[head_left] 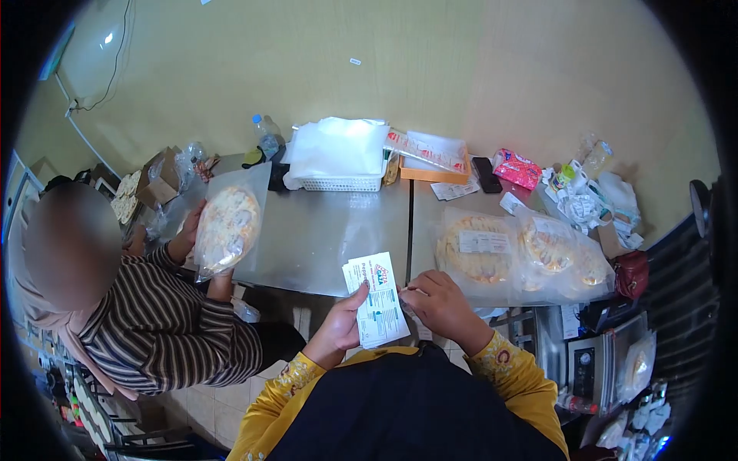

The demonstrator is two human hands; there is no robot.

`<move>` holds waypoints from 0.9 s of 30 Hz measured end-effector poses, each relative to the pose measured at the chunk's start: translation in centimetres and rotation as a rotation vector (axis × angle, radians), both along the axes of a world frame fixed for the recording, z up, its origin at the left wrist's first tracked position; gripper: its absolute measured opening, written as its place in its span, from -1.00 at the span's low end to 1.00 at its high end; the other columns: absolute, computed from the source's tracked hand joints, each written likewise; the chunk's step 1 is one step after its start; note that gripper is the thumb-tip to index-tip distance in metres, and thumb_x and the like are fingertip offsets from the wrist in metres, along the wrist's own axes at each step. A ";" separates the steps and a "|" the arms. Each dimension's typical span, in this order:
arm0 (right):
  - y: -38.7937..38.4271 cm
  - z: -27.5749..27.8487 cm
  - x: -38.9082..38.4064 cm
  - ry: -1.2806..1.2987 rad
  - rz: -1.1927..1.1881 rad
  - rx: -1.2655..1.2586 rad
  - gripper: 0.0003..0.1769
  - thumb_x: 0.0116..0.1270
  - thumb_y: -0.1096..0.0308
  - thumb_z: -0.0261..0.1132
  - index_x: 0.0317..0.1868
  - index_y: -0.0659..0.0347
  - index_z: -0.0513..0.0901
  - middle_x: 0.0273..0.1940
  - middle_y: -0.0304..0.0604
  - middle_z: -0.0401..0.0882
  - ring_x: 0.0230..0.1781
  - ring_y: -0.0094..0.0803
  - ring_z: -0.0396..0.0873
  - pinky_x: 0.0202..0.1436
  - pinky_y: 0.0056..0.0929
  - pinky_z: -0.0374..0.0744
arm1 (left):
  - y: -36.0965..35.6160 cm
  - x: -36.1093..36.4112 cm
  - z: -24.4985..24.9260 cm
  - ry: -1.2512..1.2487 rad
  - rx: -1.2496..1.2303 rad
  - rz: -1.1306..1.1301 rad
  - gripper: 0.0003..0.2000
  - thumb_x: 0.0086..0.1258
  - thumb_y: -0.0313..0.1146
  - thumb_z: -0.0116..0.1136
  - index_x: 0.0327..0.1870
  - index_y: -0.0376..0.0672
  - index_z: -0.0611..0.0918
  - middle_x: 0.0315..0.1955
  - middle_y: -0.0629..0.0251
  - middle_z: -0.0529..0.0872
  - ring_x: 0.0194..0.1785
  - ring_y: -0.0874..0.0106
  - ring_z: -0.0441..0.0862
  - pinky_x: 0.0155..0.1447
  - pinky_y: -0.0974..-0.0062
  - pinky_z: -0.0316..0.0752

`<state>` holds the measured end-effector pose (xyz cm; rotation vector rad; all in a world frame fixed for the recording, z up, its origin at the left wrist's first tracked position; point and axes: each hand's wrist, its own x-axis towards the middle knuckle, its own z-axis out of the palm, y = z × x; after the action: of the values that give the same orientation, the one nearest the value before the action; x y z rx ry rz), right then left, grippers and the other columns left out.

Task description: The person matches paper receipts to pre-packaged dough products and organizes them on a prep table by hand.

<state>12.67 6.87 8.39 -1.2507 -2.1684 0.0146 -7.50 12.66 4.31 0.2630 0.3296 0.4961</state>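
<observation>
My left hand (344, 326) is closed around a small stack of printed pizza labels (378, 303), thumb on top, in front of the table's near edge. The labels are white with a red logo and green print. At the stack's right edge is my right hand (446, 306), its fingers curled and pinched together; whatever is between the fingertips is hidden. To the right on the table lie bagged pizzas: one (475, 250) has a label on top, and beside it another (547, 246) also bears a label.
At the left a person in a striped top (169, 323) holds a bagged pizza (228, 223). Along the wall stand a white basket (338, 184) with a pile of clear sheets, an orange box (434, 175), a phone (486, 175) and a pink packet (516, 169).
</observation>
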 end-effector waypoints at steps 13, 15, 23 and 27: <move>-0.7 -1.1 2.1 1.144 -0.152 -0.741 -0.86 0.13 0.40 0.32 -0.32 0.27 0.61 -0.47 -0.25 0.56 -0.49 -0.57 0.49 -0.43 -0.56 0.45 | -1.4 6.4 -1.8 0.138 0.338 0.167 -0.47 0.45 0.03 -0.31 0.26 -0.19 0.26 0.08 0.17 0.46 0.13 0.32 0.45 0.22 0.29 0.34; -0.4 -1.5 1.5 1.170 -0.155 -0.889 -0.81 0.14 0.36 0.34 -0.29 0.30 0.62 -0.48 -0.28 0.56 -0.50 -0.65 0.46 -0.41 -0.58 0.44 | -1.9 7.3 -1.9 0.100 0.307 0.135 -0.44 0.44 0.07 -0.36 0.27 -0.17 0.25 0.08 0.19 0.46 0.11 0.35 0.45 0.17 0.35 0.36; -0.6 -3.3 3.9 1.063 -0.133 -0.810 -0.77 0.07 0.35 0.34 -0.33 0.36 0.62 -0.47 -0.18 0.61 -0.47 -0.56 0.54 -0.37 -0.54 0.51 | -3.2 10.8 -0.5 0.158 0.268 0.199 -0.28 0.36 0.23 -0.49 0.31 -0.22 0.20 0.18 0.18 0.37 0.26 0.28 0.32 0.33 0.26 0.17; -0.4 -3.9 5.2 1.041 -0.101 -0.787 -0.79 0.06 0.37 0.33 -0.35 0.36 0.62 -0.47 -0.13 0.62 -0.47 -0.51 0.56 -0.35 -0.51 0.52 | -3.5 12.1 -1.2 0.195 0.270 0.237 -0.27 0.35 0.24 -0.48 0.31 -0.23 0.19 0.18 0.19 0.37 0.26 0.29 0.32 0.33 0.27 0.16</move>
<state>17.86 6.49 4.53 -1.2903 -1.1653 1.2730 4.61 9.15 3.12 0.5407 0.4879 0.7530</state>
